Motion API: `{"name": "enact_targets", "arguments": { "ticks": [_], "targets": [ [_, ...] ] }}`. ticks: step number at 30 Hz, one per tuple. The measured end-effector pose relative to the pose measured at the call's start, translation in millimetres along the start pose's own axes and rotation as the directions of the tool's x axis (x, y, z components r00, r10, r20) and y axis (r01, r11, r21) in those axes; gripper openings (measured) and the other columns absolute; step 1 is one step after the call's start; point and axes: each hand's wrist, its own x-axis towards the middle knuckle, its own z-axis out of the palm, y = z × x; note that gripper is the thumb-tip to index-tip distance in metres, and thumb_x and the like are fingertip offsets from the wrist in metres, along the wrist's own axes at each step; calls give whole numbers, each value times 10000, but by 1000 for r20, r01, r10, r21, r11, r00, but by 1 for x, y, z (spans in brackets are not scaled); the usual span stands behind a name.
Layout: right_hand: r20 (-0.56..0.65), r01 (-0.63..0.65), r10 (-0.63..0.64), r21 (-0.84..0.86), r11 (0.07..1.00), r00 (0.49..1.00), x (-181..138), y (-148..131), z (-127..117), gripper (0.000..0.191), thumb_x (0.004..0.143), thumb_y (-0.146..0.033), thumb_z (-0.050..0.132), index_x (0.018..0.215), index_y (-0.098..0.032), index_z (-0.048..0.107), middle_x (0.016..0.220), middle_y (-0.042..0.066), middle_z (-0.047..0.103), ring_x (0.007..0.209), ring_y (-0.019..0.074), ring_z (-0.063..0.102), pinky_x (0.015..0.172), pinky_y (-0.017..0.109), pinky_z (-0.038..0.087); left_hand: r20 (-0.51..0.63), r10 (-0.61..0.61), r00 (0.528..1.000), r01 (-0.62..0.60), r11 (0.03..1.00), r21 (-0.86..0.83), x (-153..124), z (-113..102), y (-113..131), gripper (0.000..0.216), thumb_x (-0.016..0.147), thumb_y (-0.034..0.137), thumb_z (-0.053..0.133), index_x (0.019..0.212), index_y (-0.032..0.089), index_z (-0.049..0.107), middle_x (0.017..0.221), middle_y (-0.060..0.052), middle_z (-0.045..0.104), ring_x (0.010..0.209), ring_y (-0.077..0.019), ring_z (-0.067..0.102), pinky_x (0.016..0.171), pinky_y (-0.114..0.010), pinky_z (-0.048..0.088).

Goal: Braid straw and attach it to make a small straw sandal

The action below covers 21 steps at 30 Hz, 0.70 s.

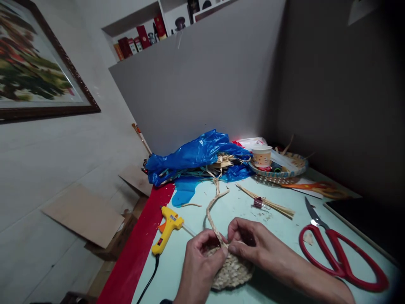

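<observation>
A round coil of braided straw (232,270) lies on the pale green table (278,228) near the front edge. Its loose braid (212,215) runs up and away toward a blue plastic bag. My left hand (199,264) rests on the coil's left side, thumb and fingers pinched on the braid where it meets the coil. My right hand (253,245) comes in from the right, fingers curled and pressing the same spot on the coil's top edge. Both hands touch each other at the fingertips.
A yellow glue gun (167,228) lies left of the coil, cord trailing forward. Red-handled scissors (338,253) lie at right. Behind are a straw bundle with a clip (267,203), a blue bag of straw (196,156), a paper cup (261,156) on a woven tray (297,166), and orange scissors (313,185).
</observation>
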Motion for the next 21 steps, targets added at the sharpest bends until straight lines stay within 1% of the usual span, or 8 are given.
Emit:
{"name": "enact_targets", "arguments": {
  "ticks": [5, 7, 10, 13, 16, 19, 21],
  "targets": [
    [-44, 2, -1, 17, 1000, 999, 3, 0, 0, 231, 809, -351, 669, 843, -166, 536, 684, -37, 484, 618, 131, 433, 557, 240, 292, -42, -44, 998, 42, 998, -41, 2, -2, -4, 154, 631, 257, 808, 715, 150, 738, 640, -9, 679, 627, -154, 587, 629, -250, 453],
    [-44, 8, -8, 3, 1000, 999, 3, -3, -1, 220, 806, -345, 657, 841, -161, 542, 683, -35, 491, 615, 130, 439, 554, 240, 302, -48, -60, 997, 58, 997, -51, 3, -3, -5, 164, 645, 268, 812, 734, 150, 741, 662, -15, 694, 638, -156, 603, 631, -249, 462],
    [-28, 15, -16, -49, 999, 999, 2, -6, -2, 188, 805, -306, 648, 848, -150, 554, 674, -37, 498, 614, 124, 452, 557, 239, 330, -52, -49, 997, 48, 998, -33, 1, -2, -4, 156, 651, 267, 817, 712, 143, 745, 685, -16, 691, 671, -153, 606, 646, -236, 467],
    [-36, 11, -17, -158, 987, 999, 3, -4, -9, 117, 851, -248, 636, 852, -151, 571, 686, -40, 516, 623, 121, 488, 558, 236, 366, -68, -34, 997, 34, 999, 2, 0, -3, 2, 151, 665, 276, 818, 713, 150, 748, 699, -10, 688, 680, -149, 603, 636, -222, 475],
    [-78, -25, 1, -304, 952, 997, 7, 2, -22, 146, 907, -269, 653, 847, -151, 591, 725, -37, 550, 632, 124, 537, 578, 249, 441, -102, -17, 995, 21, 999, 45, 3, -6, 8, 135, 698, 267, 808, 753, 156, 756, 703, -7, 704, 670, -122, 593, 622, -181, 467],
    [-74, -54, 25, -417, 907, 997, 9, 2, -36, 185, 947, -306, 635, 866, -141, 612, 767, -25, 594, 648, 127, 581, 616, 275, 505, -79, -15, 997, 20, 998, 55, 8, -9, 13, 133, 707, 255, 801, 742, 145, 736, 672, 3, 691, 542, -68, 523, 503, -142, 403],
    [-52, -39, 16, -475, 879, 999, 6, -4, -40, 170, 934, -289, 653, 857, -141, 622, 792, -18, 612, 693, 141, 602, 668, 305, 520, -33, -54, 998, 55, 998, 38, 12, -9, 14, 156, 701, 256, 800, 726, 127, 716, 627, 1, 673, 441, -41, 449, 419, -140, 338]
  ]
}}
